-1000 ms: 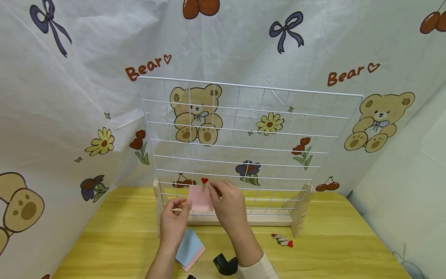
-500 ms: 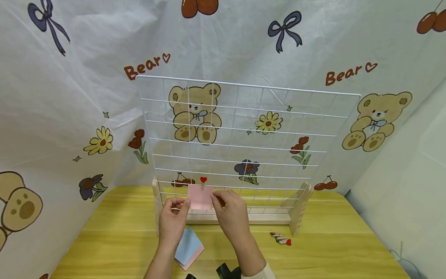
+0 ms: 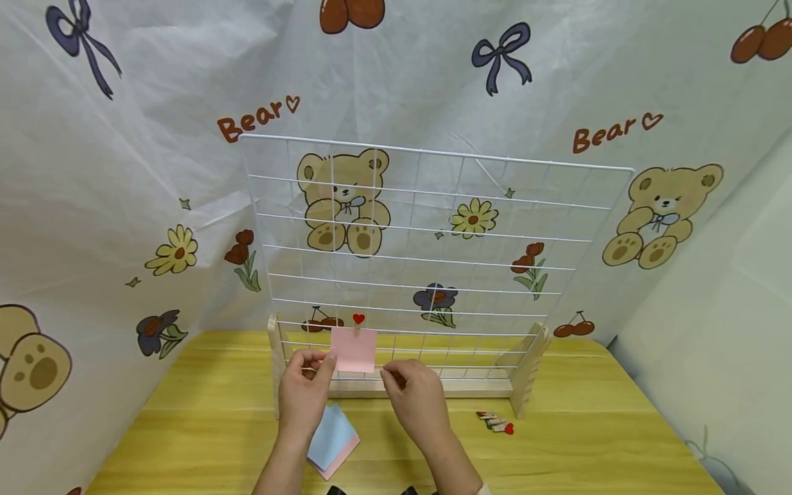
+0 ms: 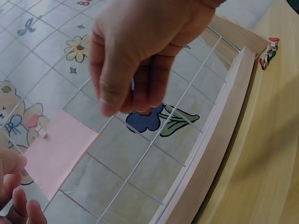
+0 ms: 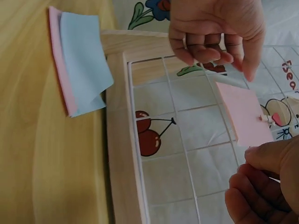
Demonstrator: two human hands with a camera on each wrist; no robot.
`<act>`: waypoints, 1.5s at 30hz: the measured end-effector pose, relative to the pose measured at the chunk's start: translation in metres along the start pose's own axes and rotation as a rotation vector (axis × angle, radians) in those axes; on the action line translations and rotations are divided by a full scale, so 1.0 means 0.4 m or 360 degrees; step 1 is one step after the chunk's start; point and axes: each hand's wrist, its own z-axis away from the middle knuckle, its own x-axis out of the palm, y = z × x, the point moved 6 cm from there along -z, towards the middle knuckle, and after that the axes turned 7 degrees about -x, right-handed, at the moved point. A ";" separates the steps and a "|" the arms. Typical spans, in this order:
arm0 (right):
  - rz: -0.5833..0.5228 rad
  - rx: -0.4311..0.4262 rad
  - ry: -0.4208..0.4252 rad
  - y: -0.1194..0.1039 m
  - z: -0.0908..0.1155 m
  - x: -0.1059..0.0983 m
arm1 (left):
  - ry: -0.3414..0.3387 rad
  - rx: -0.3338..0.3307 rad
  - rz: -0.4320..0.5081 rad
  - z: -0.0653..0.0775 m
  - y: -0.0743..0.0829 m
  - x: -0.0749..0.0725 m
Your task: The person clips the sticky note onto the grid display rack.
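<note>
A square pink sticky note (image 3: 353, 349) hangs on the white wire grid (image 3: 421, 275), held at its top edge by a small wooden clothespin (image 3: 358, 320) with a red heart. My left hand (image 3: 303, 392) is at the note's left edge, thumb tip close to the paper; in the right wrist view its fingers are loosely bent, and whether the thumb touches cannot be made out. My right hand (image 3: 417, 402) is just right of the note, apart from it. Its fingers are loosely curled and hold nothing, as the left wrist view also shows.
Blue and pink sticky notes (image 3: 334, 440) lie stacked on the yellow wood-grain table (image 3: 204, 426). Several heart clothespins (image 3: 495, 422) rest at the right. The grid stands in a wooden base (image 3: 529, 371) before a patterned bear cloth (image 3: 124, 137).
My right hand has come away from the clothespin, passed down the note's right edge and moved off to the lower right. The left hand has stayed at the left edge.
</note>
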 end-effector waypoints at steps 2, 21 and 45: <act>0.0022 0.0007 -0.0029 0.011 0.011 -0.001 | -0.0006 0.0006 -0.0002 0.002 0.003 0.001; 0.0295 -0.0021 -0.0117 0.143 0.087 -0.107 | -0.0068 0.0045 -0.0061 0.022 0.033 -0.012; 0.0388 0.0399 -0.0562 0.305 0.110 -0.217 | -0.0257 0.0066 -0.0274 0.040 0.018 -0.006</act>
